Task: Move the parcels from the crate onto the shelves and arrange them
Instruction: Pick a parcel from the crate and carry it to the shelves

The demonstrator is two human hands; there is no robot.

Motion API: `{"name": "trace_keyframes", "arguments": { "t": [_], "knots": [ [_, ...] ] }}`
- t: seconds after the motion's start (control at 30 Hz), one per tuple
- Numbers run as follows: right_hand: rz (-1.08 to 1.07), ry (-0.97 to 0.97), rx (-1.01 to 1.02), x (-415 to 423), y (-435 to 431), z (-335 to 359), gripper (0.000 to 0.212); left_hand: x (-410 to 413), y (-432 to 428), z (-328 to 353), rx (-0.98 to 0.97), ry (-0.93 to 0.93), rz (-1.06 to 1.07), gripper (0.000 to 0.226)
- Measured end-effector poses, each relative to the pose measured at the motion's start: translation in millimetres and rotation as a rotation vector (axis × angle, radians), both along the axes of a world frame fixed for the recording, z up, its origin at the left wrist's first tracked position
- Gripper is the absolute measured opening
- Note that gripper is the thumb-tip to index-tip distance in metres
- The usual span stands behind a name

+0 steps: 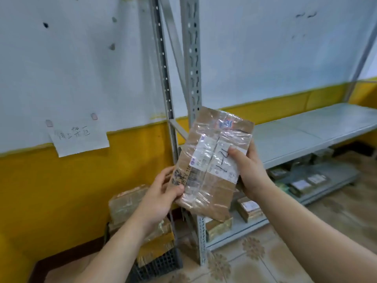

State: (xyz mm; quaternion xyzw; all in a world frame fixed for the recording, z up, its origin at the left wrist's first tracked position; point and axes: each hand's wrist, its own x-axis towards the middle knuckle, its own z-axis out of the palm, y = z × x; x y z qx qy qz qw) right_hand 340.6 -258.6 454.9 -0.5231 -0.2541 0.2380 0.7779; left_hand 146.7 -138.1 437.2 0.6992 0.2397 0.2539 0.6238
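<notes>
A flat brown parcel [214, 162] wrapped in clear tape was held up in the centre of the frame, label side toward the camera, between both hands. The left hand [161, 193] gripped its lower left edge, thumb across the front face. The right hand [248, 170] held the right edge higher up, thumb pressed onto the white label. The parcel's long axis ran steeply from lower centre up toward the upper right, so its top end leaned toward the grey shelf board [306, 131], which stretched away at the right of the frame with bare surface showing. That board lay to the right of and beyond the parcel, nearer the right hand than the left. A placement there would probably be led by the right hand, with the long axis laid down flat. The dark crate [159, 264], with more parcels stacked in it, sat at the lower centre-left, below the left forearm. Other parcels [250, 208] already lay on the lower shelf at the lower right
</notes>
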Motion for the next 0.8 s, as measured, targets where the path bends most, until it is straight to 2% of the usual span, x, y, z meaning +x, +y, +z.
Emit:
{"name": "trace_keyframes", "arguments": {
  "t": [0.07, 0.13, 0.3, 0.4, 0.63, 0.8],
  "knots": [
    [-0.081, 0.04, -0.007, 2, -22, -4, 0.038, 7, -10, 3, 0.057, 0.032, -0.155, 0.064],
    [-0.175, 0.051, -0.03, 1, -39, -8, 0.045, 16, -21, 1, 0.137, 0.043, -0.219, 0.071],
    [-0.384, -0.181, -0.226, 8, -108, -27, 0.079, 54, -69, -26, 0.058, -0.038, -0.331, 0.073],
    [-0.424, -0.187, -0.293, 23, -153, -35, 0.089, 82, -101, -40, 0.0, -0.025, -0.407, 0.069],
    [-0.497, -0.122, -0.298, 85, -248, -31, 0.091, 170, -170, -31, 0.052, 0.041, -0.551, 0.061],
    [-0.499, -0.164, -0.322, 160, -308, -19, 0.098, 248, -229, -17, -0.035, 0.029, -0.577, 0.057]
  ]
}}
